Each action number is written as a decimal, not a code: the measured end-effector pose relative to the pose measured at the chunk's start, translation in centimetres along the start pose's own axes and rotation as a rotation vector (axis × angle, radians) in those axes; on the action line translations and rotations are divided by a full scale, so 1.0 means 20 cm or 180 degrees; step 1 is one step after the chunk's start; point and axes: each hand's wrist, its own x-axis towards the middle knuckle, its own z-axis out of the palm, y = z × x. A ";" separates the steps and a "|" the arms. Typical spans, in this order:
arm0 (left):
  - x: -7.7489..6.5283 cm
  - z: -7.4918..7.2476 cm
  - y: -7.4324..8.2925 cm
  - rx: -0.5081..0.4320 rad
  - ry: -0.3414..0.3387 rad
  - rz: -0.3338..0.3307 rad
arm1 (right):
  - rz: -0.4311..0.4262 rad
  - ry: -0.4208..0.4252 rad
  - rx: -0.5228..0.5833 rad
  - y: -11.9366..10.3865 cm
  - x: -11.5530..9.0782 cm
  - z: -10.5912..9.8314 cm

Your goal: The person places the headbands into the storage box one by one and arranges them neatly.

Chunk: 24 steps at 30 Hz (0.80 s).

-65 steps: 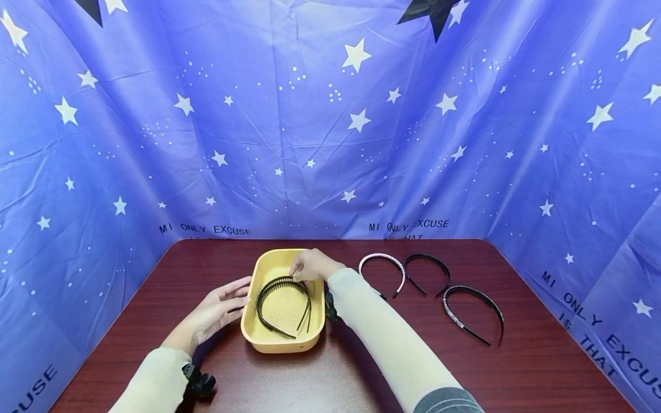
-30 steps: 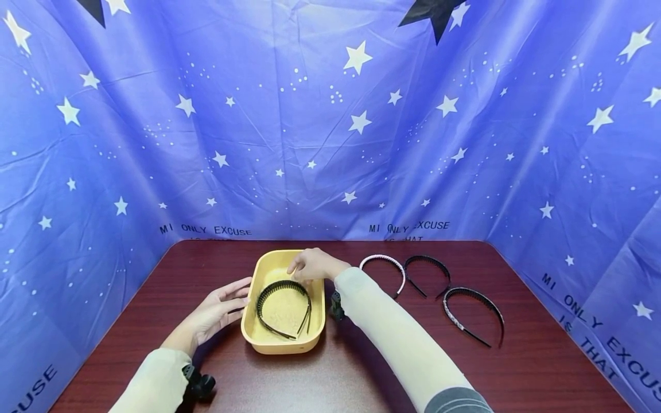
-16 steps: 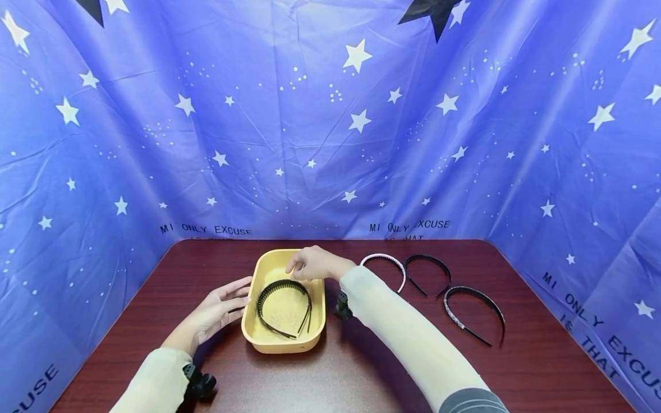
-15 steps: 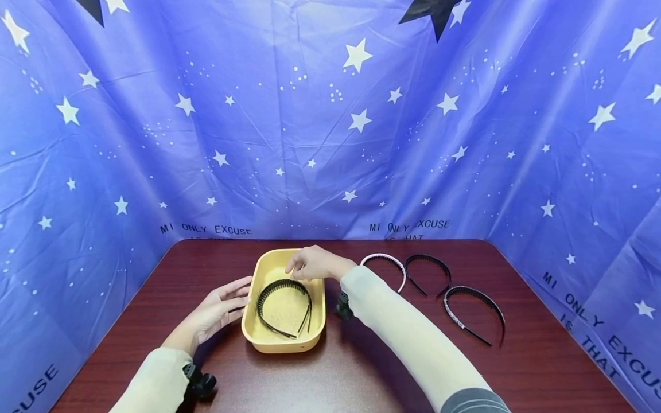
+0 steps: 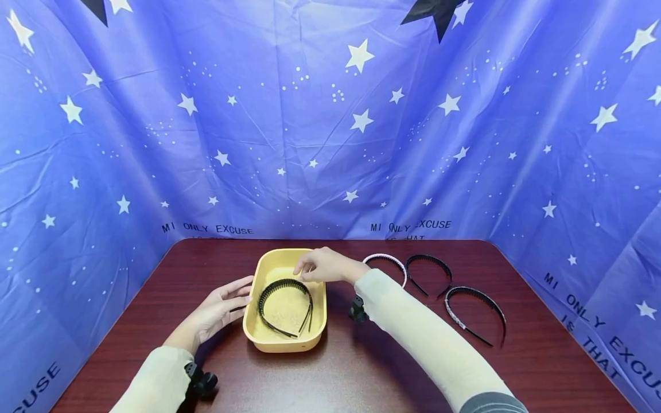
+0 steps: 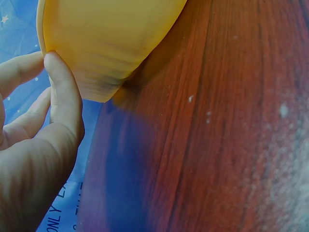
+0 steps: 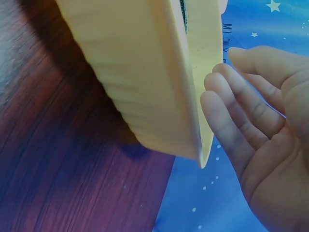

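Black toothed headbands (image 5: 262,312), at least two, lie nested on the bottom of a yellow plastic basin (image 5: 286,347). My right hand (image 5: 327,265) hovers over the basin's far right rim with loosely bent fingers; in the right wrist view there is nothing between its fingers (image 7: 222,121). The left hand (image 5: 219,310) lies at the basin's left side, and its relaxed fingers (image 6: 65,96) touch the rim in the left wrist view. How many headbands are stacked is hard to tell.
Right of the basin on the dark red wooden table (image 5: 392,367) lie a white-and-pink headband (image 5: 384,256), a black headband (image 5: 430,259) and a black headband with a patterned side (image 5: 454,317). The white one is partly behind my right sleeve (image 5: 428,338). A blue starry cloth (image 5: 279,126) surrounds the table.
The right hand has let go of a black headband, which now lies lower on the others in the basin, and has drawn back slightly to the right. The left hand has stayed put.
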 end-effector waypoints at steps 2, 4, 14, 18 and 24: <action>0.00 0.00 0.00 -0.0010 -0.0002 0.0005 | -0.0029 0.0019 0.0023 0.01 -0.02 0.00; 0.01 0.00 0.00 -0.0014 -0.0011 0.0011 | -0.0050 0.0030 0.0039 0.03 -0.05 -0.01; 0.01 0.00 0.00 -0.0002 0.0004 0.0009 | 0.0019 0.0045 0.0549 0.10 -0.17 -0.03; 0.00 0.00 0.00 0.0009 0.0002 0.0002 | 0.0021 0.0087 0.0564 0.12 -0.21 -0.03; 0.00 0.00 0.00 0.0010 0.0012 -0.0002 | 0.0039 0.0152 0.0520 0.15 -0.27 -0.05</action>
